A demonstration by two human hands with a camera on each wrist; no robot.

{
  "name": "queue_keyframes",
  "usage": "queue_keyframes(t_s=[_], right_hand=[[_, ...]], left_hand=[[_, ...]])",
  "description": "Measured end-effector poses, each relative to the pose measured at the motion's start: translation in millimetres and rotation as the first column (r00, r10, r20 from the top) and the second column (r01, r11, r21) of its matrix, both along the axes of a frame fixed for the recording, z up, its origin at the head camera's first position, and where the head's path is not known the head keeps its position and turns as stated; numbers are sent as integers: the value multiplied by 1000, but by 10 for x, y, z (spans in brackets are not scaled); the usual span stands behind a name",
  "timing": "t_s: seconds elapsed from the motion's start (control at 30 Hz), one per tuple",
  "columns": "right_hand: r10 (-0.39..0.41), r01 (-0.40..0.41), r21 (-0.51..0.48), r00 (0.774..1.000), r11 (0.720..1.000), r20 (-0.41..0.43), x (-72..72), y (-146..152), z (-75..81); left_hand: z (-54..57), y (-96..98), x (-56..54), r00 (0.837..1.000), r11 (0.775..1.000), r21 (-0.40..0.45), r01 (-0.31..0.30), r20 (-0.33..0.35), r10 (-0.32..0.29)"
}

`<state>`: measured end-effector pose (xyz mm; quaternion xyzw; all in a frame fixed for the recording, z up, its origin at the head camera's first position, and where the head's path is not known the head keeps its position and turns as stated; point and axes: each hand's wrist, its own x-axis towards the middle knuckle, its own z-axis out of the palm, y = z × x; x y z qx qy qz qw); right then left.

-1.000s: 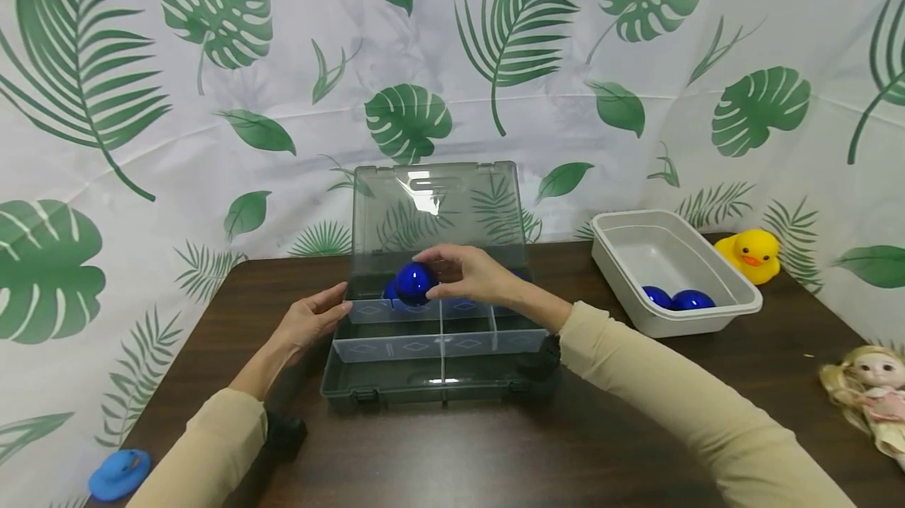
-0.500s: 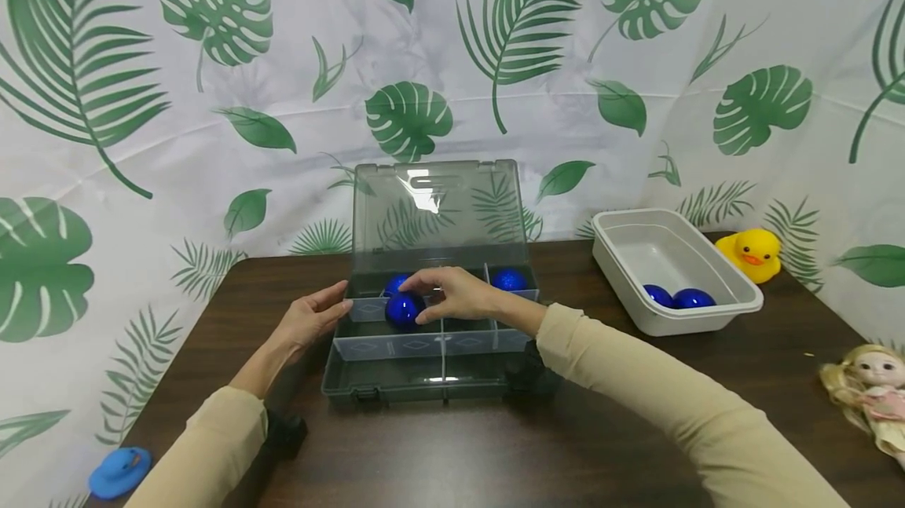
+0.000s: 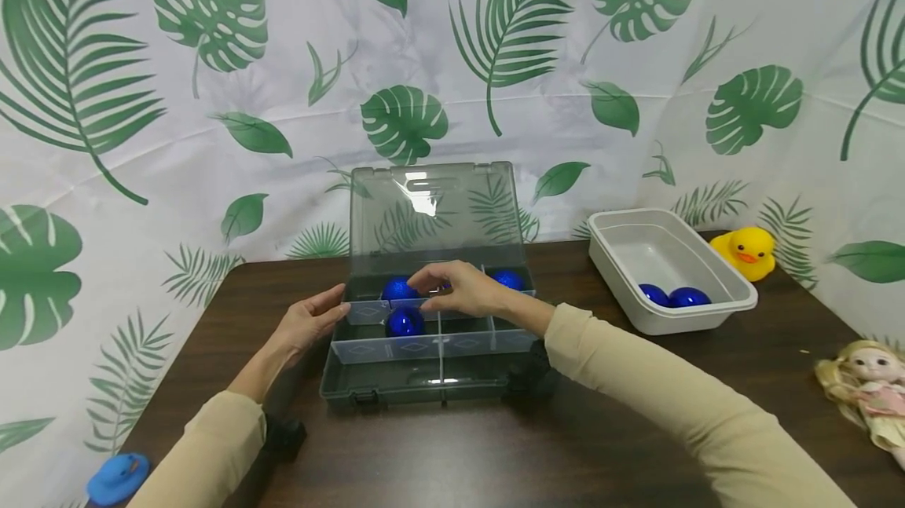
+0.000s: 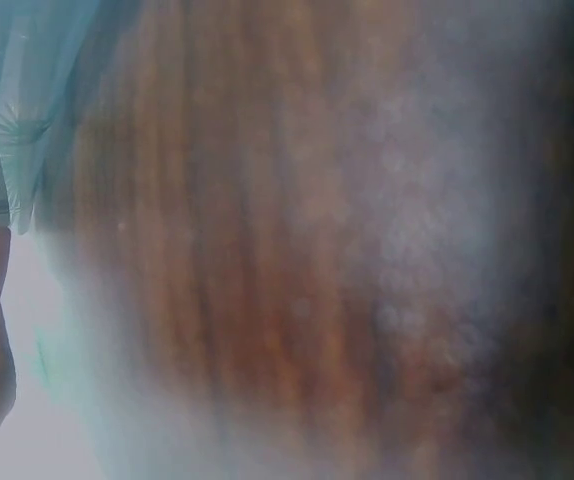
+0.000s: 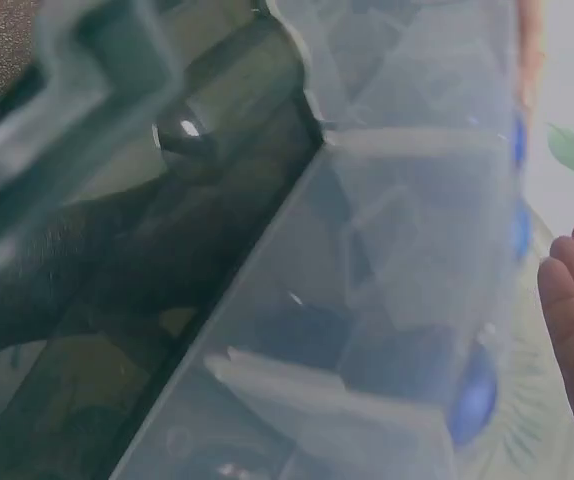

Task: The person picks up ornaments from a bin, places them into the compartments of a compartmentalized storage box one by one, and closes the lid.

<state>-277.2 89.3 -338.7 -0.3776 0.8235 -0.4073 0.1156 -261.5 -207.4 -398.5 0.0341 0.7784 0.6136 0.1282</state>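
A shiny blue ball (image 3: 405,322) sits in the middle-row left compartment of a clear grey divider box (image 3: 382,394), whose lid (image 3: 438,210) stands up. My right hand (image 3: 456,288) hovers just above and right of that ball, thumb and fingers apart, nothing held. Its fingers (image 5: 572,300) show at the right edge of the right wrist view. My left hand (image 3: 307,327) touches the box's left side with relaxed fingers. In the back row lie a glittery blue ball (image 3: 397,288) at left and another glittery ball (image 3: 507,280) at right; a third blue patch is mostly hidden behind my right hand.
Right of the box, a white-grey tub (image 3: 622,280) holds two shiny blue balls (image 3: 687,297). Beside it sits a yellow rubber duck (image 3: 745,253). A doll (image 3: 873,394) lies at the far right, a blue duck (image 3: 118,479) at the near left. A leaf-print cloth (image 3: 297,100) hangs behind.
My right hand lowered the shiny blue ball from above the back row into the middle-row left compartment, let go of it, and rose slightly to the right. The left hand stayed on the box.
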Motion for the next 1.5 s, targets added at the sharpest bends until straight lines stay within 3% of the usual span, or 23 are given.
queue_keyframes(t_s=[0.17,0.27,0.47,0.67,0.93,1.03,1.2,1.5], right_hand=[[-70,66,-94,997,993,-32,9,304,128],[-141,138,-151,990,979,-9,33,599,194],[-318,325,-213,946,922,69,83,1354,203],[-469,477,-142,879,867,90,152,2121,149],[-531,524,84,837,847,130,242,2889,99],[-528,512,144,840,847,124,261,2996,91],[-483,456,207,869,866,109,264,3046,97],[-437,389,348,897,853,67,196,3000,128]], left_hand=[[-7,-2,2,1000,1000,8,3,0,-3],[0,1,4,1000,1000,10,6,-1,-6],[10,2,9,1000,1000,-1,9,9,-9],[-2,-6,6,1000,1000,-9,6,11,-6],[-3,-1,4,1000,1000,-18,1,16,0],[-7,6,4,1000,1000,-20,6,15,-6],[-8,7,2,1000,1000,-23,8,15,-8],[10,18,18,1000,1000,-18,8,10,-8]])
